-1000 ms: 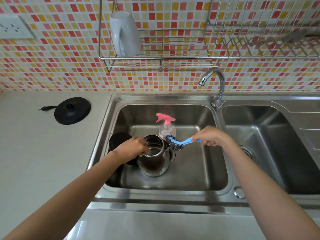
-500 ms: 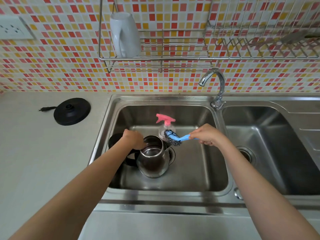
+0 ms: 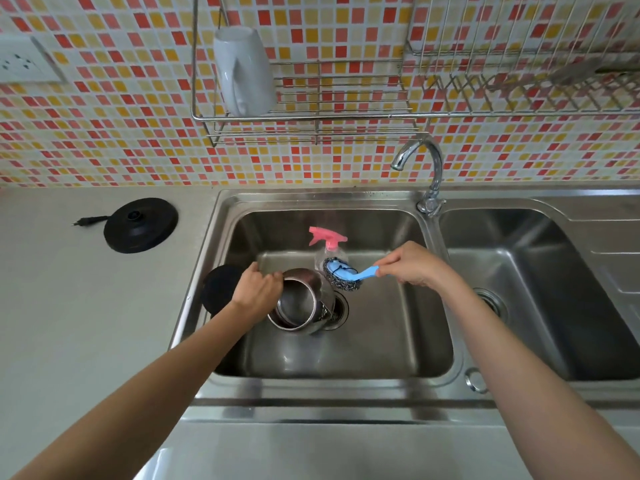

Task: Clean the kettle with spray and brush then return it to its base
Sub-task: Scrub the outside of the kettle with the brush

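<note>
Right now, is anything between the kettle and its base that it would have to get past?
Only the sink wall. The kettle sits low in the left basin, held at the rim by the left hand; the base lies on the counter further left. Lifted over the sink's edge, nothing visible blocks it.

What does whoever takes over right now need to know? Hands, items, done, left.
Left hand: gripping the kettle at its rim, kettle open, in the left sink basin.
Right hand: holding the brush by its blue handle, scourer head just above the kettle, not inside.
Spray bottle: upright in the basin behind the kettle.
Base: on the counter, left of the sink.
Done: cannot tell whether sprayed.
Left: scrub, return kettle to base.
</note>
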